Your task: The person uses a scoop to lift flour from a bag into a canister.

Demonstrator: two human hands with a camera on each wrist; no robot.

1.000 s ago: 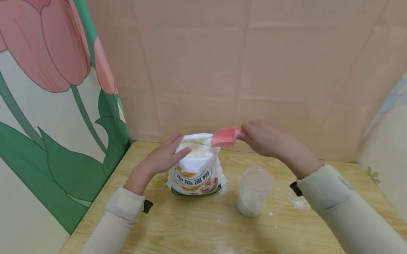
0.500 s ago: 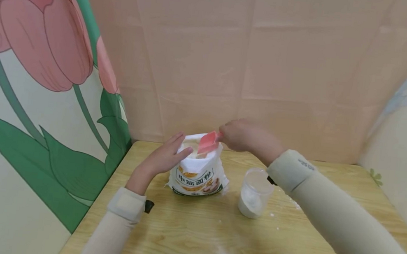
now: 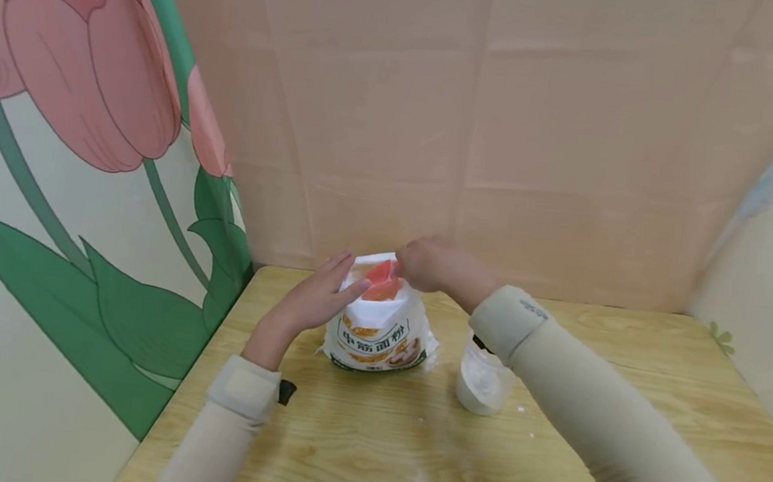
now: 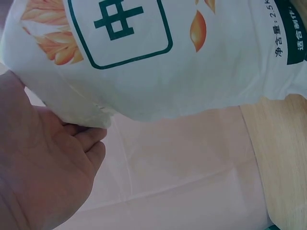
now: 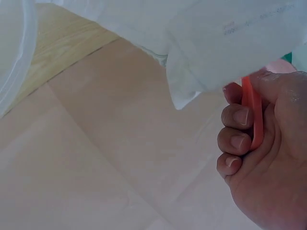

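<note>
Clasping scoop (image 3: 382,283) in flour bag (image 3: 378,336) with right grip (image 3: 436,266), touching bag's left with straight-fingered left grip (image 3: 315,296); could topple bag, digging hard.

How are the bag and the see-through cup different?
The bag is white with writing and orange pictures on it, but the cup is clear, so white powder shows through its side.

The bag is bigger and wider; the cup is smaller and narrower.

The bag has the pink scoop in its open top, while the cup's top is partly hidden behind a sleeve.

Both stand on the wooden table.
</note>
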